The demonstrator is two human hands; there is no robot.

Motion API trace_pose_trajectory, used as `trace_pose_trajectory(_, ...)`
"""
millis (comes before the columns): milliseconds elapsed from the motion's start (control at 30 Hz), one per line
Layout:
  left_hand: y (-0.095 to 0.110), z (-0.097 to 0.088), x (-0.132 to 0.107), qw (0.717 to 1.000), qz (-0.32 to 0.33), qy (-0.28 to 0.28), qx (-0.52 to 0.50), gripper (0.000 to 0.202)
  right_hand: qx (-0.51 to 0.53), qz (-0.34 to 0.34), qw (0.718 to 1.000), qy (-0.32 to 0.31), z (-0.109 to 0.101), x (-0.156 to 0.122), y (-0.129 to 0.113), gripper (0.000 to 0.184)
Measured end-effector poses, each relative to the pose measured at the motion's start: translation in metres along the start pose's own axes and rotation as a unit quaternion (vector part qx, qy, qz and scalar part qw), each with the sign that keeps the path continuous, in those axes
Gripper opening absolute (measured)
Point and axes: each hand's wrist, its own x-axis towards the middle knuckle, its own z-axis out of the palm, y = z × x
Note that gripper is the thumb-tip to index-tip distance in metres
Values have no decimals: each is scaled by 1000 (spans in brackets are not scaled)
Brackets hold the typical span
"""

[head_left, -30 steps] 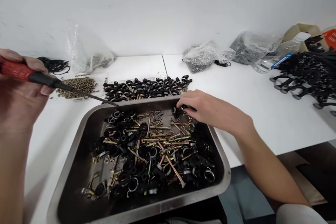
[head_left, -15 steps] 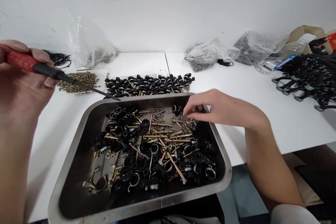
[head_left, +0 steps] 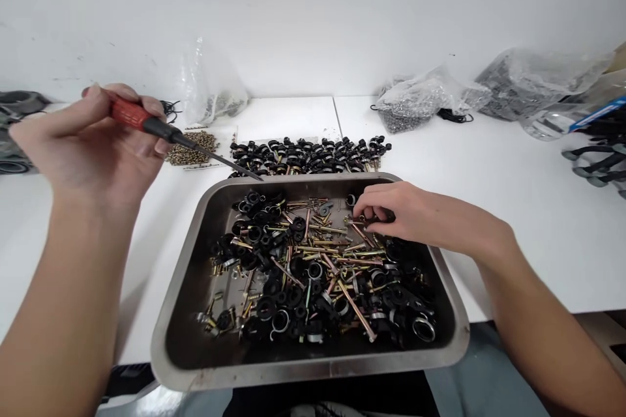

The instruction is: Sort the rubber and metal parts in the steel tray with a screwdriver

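- Your left hand (head_left: 98,150) grips the red-handled screwdriver (head_left: 169,133) — its tip at the tray (head_left: 313,371)'s far rim.
- Your right hand (head_left: 398,210) curls at the tray's far right corner — whether around a part, I cannot tell.
- Long bolts (head_left: 356,310) lie jumbled inside the tray.

White table (head_left: 518,208) beneath metal tray (head_left: 313,368), bags (head_left: 411,111).

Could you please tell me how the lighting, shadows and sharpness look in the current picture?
Head view: bright, even light on the white table; head view: a soft shadow beside the left forearm; head view: dull sheen on the rim of the metal tray, with many black parts inside merging darkly; head view: screwdriver easily made out.
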Motion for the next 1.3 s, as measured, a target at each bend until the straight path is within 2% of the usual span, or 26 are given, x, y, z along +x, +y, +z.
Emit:
trace_pose_trajectory(67,1,5,-1,994,-66,-68,-62,26,-11,-6,999,31,0,1,1,23)
trace_pose_trajectory(100,1,6,0,989,-88,-83,-82,26,-16,-9,999,47,-1,2,1,25)
trace_pose_trajectory(200,-3,7,2,985,-108,-79,-106,20,-25,-27,997,73,-6,6,-6,28)
trace_pose_trajectory(400,-16,7,5,971,-156,-101,-154,17,-41,-135,990,26,-15,44,-33,27)
trace_pose_trajectory(533,-21,7,6,962,-182,-92,-183,15,-45,-212,976,-10,-13,74,-43,27)
trace_pose_trajectory(633,-23,6,4,957,-195,-75,-199,16,-72,-232,969,-34,-9,81,-42,30)
trace_pose_trajectory(767,-29,3,0,948,-217,-46,-228,13,-105,-265,958,-13,1,79,-37,44)
trace_pose_trajectory(867,-38,-1,1,947,-218,-43,-231,9,-129,-290,948,15,8,80,-37,42)
trace_pose_trajectory(1000,-48,-11,8,949,-209,-55,-229,5,-131,-268,954,-3,4,79,-37,21)
trace_pose_trajectory(1133,-48,-17,11,947,-207,-49,-243,3,-151,-253,955,-27,-1,76,-36,31)
trace_pose_trajectory(1300,-40,-11,8,936,-236,-20,-261,14,-240,-271,932,12,10,77,-35,34)
